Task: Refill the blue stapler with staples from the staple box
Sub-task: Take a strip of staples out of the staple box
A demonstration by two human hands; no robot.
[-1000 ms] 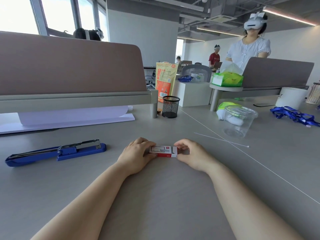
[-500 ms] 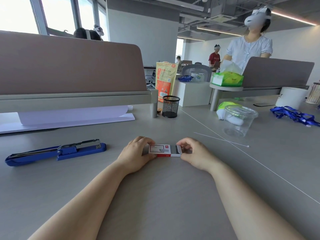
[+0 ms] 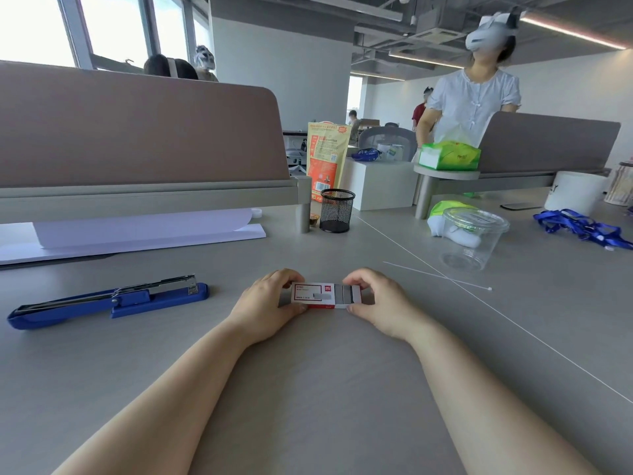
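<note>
Staple box (image 3: 322,295) lay on counter (image 3: 308,389), long axis left-right, tray slid partly out rightward. Left hand (image 3: 265,308) fingers clamped the sleeve, right hand (image 3: 378,303) fingers pinched the tray end. Blue stapler (image 3: 106,299) sat well left, nearer the left hand.

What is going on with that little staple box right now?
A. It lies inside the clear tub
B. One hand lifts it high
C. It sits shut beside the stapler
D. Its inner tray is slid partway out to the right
D: the staple box rests on the desk between both hands, its tray of staples showing at the right end.
</note>
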